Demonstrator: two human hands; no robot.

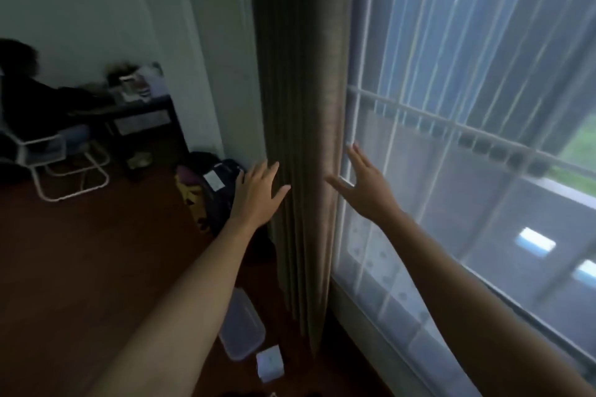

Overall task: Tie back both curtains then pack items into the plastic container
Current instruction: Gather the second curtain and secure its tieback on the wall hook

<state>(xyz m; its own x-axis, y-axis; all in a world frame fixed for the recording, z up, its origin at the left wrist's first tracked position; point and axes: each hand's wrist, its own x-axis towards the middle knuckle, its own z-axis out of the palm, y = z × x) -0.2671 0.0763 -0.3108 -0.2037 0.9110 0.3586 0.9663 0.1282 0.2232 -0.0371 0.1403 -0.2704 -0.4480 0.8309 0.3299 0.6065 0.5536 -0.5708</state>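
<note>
Curtain (300,138) bunched, hanging at window's (467,106) left edge. Left hand (258,193) spread at curtain's left side, right hand (364,184) spread at right; neither gripping. Container (242,325) on floor (96,251) near curtain foot, small white box (270,362) just beside.

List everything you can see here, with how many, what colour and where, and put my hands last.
curtain: one, brown, gathered in folds beside the window, not tied
sheer: one, white, over the lower window
window: one, pale frame with bars, right
container: one, clear plastic, on the floor near the curtain's foot
box: one, white, on the floor beside the container
bags: a blurred pile, dark, purple and yellow, against the wall
chair: one, white frame, far left
desk: one, dark, cluttered, by the back wall
floor: dark brown wood
left hand: open, at the curtain's left edge
right hand: open, at its right edge
</note>
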